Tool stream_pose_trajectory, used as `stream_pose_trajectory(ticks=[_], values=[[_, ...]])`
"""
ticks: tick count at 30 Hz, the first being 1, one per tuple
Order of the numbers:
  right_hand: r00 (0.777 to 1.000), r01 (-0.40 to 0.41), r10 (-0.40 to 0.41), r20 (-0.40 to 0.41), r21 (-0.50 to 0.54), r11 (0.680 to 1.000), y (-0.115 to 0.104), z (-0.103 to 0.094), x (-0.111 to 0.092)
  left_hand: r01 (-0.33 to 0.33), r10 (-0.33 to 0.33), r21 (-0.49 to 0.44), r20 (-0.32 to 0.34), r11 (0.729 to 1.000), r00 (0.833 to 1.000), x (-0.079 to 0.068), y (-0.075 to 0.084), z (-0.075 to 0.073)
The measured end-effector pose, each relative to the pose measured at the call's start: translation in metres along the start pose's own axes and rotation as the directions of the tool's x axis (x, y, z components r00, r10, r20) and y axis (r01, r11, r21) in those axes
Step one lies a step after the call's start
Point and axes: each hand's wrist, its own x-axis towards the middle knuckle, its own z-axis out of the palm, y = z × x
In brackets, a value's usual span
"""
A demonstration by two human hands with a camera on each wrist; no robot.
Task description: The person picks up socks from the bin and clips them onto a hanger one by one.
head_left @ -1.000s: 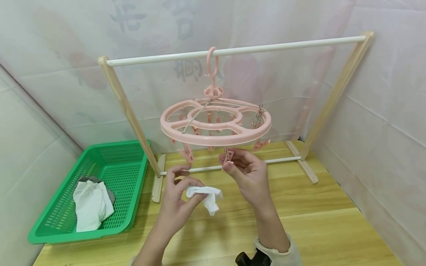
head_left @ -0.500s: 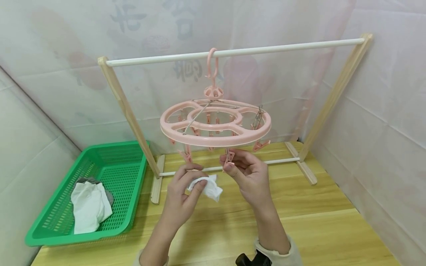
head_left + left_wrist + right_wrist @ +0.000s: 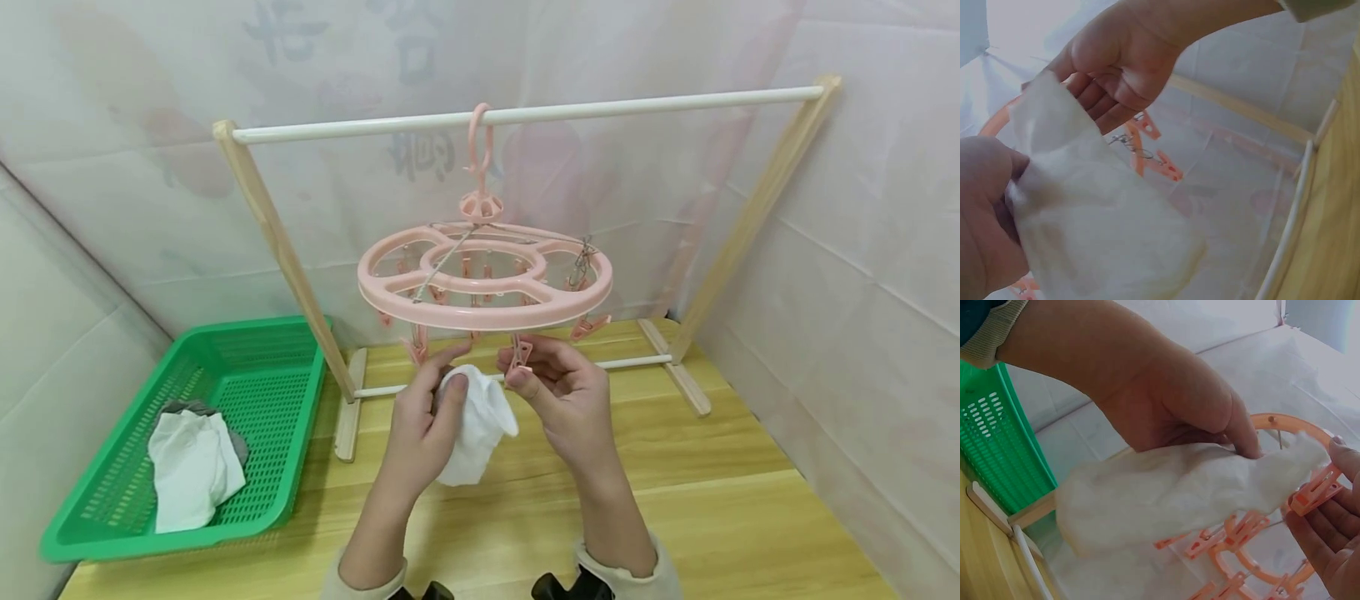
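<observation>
Pale fabric backdrop (image 3: 637, 50), faintly printed with characters and pinkish shapes, closes off the far side from where I stand, and before it spreads a wood-grain desk (image 3: 712, 500). On that stands a drying stand (image 3: 528, 115) with slanting wooden posts and white rods. To the person's left sits a green slotted basket (image 3: 270, 408), with a white cloth (image 3: 191, 471) lying partly over a grey cloth (image 3: 238, 450) inside it. An oval pink clip hanger (image 3: 487, 315) hangs by its hook from the top rod, its pegs dangling beneath the ring.

Both hands work just under the ring's near edge. The left hand (image 3: 423, 417) grips a white sock (image 3: 480, 425) near its top, thumb on the side facing the person, the other fingers behind. The rest of the sock droops below the thumb, above the desk and between the two hands. The right hand (image 3: 573, 400) pinches a pink clip (image 3: 521, 357) hanging at the front, thumb against one side and fingers behind. The sock's upper end is just beside that clip; from the wrist views I can't tell whether they touch.
</observation>
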Motion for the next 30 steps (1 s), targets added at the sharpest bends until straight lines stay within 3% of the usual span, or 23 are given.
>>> stream_pose_trajectory(ticks=[2,5,7,10,13,16,24,30], values=[[1.000,0.002,-0.002,0.000,-0.002,1.000,0.0000,0.0005,-0.0006,0.112,-0.113,-0.055,-0.010,0.992,0.994,-0.0014,0.0019,-0.0006],[1.000,0.009,-0.009,-0.005,-0.005,1.000,-0.0009,0.0011,-0.0007,0.272,-0.277,-0.133,-0.022,0.953,0.960,-0.0023,0.0045,-0.0006],[1.000,0.015,-0.015,-0.005,-0.005,1.000,-0.0014,0.0012,-0.0005,0.335,-0.341,-0.172,-0.007,0.926,0.940,-0.0014,0.0053,-0.0002],[1.000,0.021,-0.021,-0.001,-0.003,1.000,-0.0013,0.0011,-0.0002,0.375,-0.380,-0.257,0.029,0.891,0.924,-0.0004,0.0044,0.0015],[1.000,0.016,-0.016,-0.003,-0.008,1.000,-0.0011,0.0013,-0.0003,0.359,-0.364,-0.345,0.053,0.867,0.930,-0.0013,0.0030,0.0023],[1.000,0.013,-0.013,-0.006,-0.008,1.000,-0.0007,0.0010,-0.0006,0.329,-0.333,-0.388,0.060,0.861,0.941,-0.0027,0.0010,0.0014],[1.000,0.014,-0.014,-0.005,0.011,1.000,-0.0009,-0.0010,-0.0006,0.196,-0.178,-0.289,0.088,0.937,0.980,-0.0038,-0.0031,-0.0023],[1.000,0.029,-0.029,-0.002,0.031,0.999,-0.0010,-0.0021,-0.0002,0.113,-0.090,-0.251,0.104,0.961,0.991,-0.0040,-0.0036,-0.0010]])
